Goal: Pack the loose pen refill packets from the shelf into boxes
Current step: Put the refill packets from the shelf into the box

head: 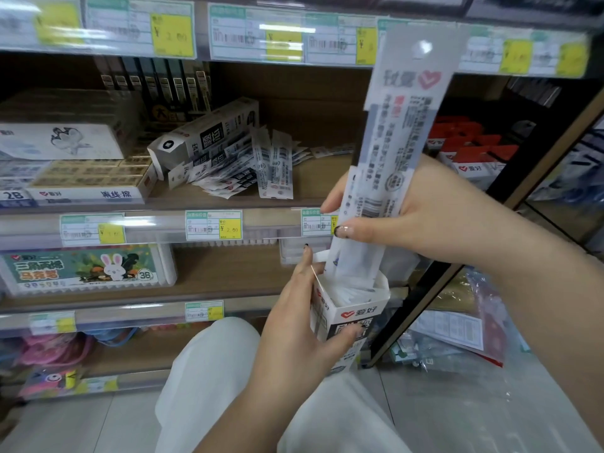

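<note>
L hand (304, 322) grips small open box (351, 317), thumb across front, fingers curled round left side. R hand (385, 210) pinches refill packet (389, 152) upright, lower end inside box mouth. More loose packets (248, 168) heaped on shelf (228, 199), far left, beside tipped box (209, 132).

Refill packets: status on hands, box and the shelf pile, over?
Right hand grips refill packets, lower ends inside the box. Left hand holds box upright. Loose pile left on shelf beside a tipped open box. Nothing blocking.
</note>
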Available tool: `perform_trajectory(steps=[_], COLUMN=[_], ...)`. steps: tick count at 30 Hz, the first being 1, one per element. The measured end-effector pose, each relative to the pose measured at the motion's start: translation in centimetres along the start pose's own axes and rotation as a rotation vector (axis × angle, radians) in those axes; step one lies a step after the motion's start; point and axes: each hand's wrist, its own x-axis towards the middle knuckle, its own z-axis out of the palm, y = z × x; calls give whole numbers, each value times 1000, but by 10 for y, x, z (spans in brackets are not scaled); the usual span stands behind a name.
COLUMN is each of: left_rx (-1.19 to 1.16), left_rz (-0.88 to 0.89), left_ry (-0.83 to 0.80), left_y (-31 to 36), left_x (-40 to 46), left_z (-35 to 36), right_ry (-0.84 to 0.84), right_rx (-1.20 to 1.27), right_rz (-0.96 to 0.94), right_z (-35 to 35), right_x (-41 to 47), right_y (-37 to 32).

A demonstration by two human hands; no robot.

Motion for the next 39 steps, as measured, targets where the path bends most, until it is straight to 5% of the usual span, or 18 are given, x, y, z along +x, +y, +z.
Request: perform_trajectory(steps=[17,24,39], left_rx=[1,6,29], left_rz=[-10,-8,19], left_ry=[-3,0,-16], left_y=[0,-4,-4], left_x=[-2,-2,-2], left_z=[0,-1,-1], right_ry=[-49,224,69], right_rx=[-23,117,45], right_rz=[41,-8,84], right_z=[0,-6,3], right_x=[1,-2,-4], right_y=[-2,-2,12])
